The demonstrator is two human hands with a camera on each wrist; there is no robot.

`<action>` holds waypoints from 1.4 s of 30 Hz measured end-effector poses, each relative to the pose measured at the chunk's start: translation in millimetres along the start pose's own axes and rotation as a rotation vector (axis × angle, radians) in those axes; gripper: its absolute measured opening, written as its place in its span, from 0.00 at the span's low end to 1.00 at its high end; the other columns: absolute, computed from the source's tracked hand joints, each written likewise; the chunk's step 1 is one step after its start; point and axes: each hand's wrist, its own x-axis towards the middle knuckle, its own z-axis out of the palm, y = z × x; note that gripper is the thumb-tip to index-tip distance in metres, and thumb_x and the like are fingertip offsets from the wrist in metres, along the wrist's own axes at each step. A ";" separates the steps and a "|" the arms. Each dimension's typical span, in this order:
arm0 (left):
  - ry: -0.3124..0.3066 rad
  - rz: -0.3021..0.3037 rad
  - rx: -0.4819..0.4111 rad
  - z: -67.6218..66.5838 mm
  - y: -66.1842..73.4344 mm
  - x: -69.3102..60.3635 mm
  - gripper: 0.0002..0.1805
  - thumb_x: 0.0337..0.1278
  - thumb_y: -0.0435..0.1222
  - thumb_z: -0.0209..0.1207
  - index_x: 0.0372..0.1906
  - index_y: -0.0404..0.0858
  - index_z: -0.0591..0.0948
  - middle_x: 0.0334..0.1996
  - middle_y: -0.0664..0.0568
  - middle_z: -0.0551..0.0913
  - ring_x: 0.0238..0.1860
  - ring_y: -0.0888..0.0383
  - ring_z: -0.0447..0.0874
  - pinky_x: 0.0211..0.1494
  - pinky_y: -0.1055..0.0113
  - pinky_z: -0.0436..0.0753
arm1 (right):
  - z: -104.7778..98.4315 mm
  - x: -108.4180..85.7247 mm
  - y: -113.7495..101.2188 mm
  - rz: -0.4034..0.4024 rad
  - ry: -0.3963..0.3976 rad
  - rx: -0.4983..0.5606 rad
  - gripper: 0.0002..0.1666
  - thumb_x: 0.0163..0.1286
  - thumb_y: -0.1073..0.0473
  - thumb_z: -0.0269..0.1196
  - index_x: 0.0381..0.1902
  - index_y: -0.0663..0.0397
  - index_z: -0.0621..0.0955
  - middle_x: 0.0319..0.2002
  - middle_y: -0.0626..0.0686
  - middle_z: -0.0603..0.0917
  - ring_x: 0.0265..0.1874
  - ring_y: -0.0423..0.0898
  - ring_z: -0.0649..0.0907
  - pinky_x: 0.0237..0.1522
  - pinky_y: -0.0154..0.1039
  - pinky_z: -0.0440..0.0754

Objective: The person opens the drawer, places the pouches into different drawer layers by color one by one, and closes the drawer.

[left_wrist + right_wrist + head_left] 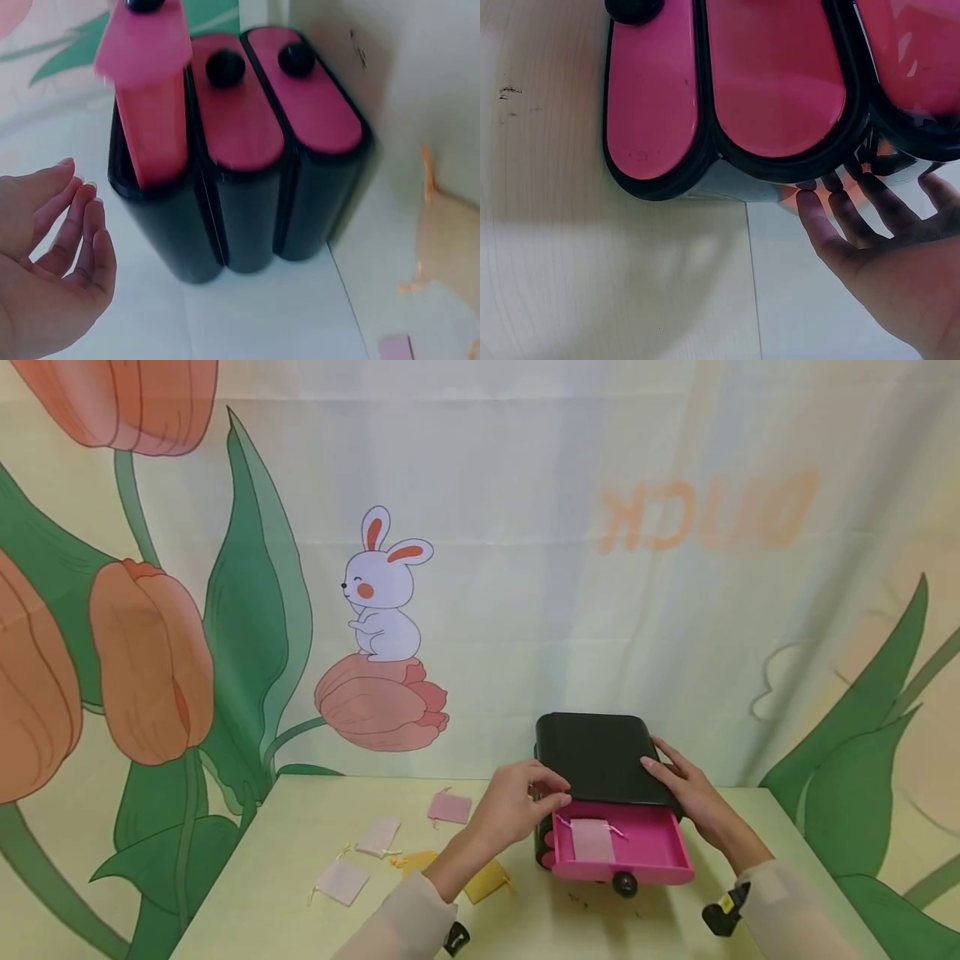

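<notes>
Black drawer box (600, 756) between both hands (517, 797) (693, 797), the right against it

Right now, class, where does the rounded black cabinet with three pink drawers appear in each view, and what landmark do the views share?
Head: the rounded black cabinet is right of centre, lower half.
Left wrist: the cabinet is at upper middle.
Right wrist: the cabinet spans the upper right, cut off.
Shared landmark: small dark marks on the pale tabletop.

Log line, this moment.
top pink plastic drawer: open; pale-pink fabric drawstring pouch: inside; left grip: empty; right grip: touching rounded black box
</notes>
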 end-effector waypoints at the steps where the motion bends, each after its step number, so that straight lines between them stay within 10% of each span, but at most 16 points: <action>1: 0.015 -0.007 0.007 -4.1 -4.0 -0.6 0.09 0.66 0.40 0.72 0.48 0.43 0.92 0.39 0.64 0.85 0.40 0.65 0.82 0.43 0.73 0.84 | -0.1 -0.2 -0.2 -0.001 -0.003 -0.002 0.53 0.78 0.28 0.55 0.88 0.34 0.45 0.79 0.69 0.62 0.71 0.67 0.74 0.67 0.61 0.76; 10: 0.159 -0.092 0.038 -31.9 -55.8 -15.1 0.12 0.67 0.38 0.72 0.52 0.39 0.90 0.44 0.50 0.88 0.45 0.54 0.87 0.51 0.60 0.87 | -0.7 -1.2 0.9 0.000 -0.009 -0.002 0.53 0.78 0.28 0.55 0.88 0.33 0.45 0.80 0.69 0.61 0.73 0.68 0.72 0.69 0.64 0.74; 22: 0.338 -0.397 -0.010 -48.8 -134.7 -33.9 0.29 0.62 0.39 0.75 0.63 0.29 0.81 0.54 0.38 0.84 0.56 0.40 0.83 0.57 0.47 0.84 | -1.1 -1.0 1.1 0.003 -0.010 0.007 0.52 0.79 0.29 0.55 0.88 0.34 0.45 0.80 0.70 0.61 0.72 0.67 0.73 0.68 0.60 0.75; 42: 0.377 -0.587 0.113 -21.3 -184.5 -42.5 0.30 0.64 0.42 0.71 0.56 0.19 0.79 0.47 0.31 0.79 0.50 0.34 0.79 0.57 0.41 0.81 | 1.1 -1.1 0.1 0.015 0.008 0.010 0.53 0.78 0.27 0.55 0.88 0.34 0.45 0.80 0.69 0.59 0.74 0.68 0.70 0.72 0.65 0.70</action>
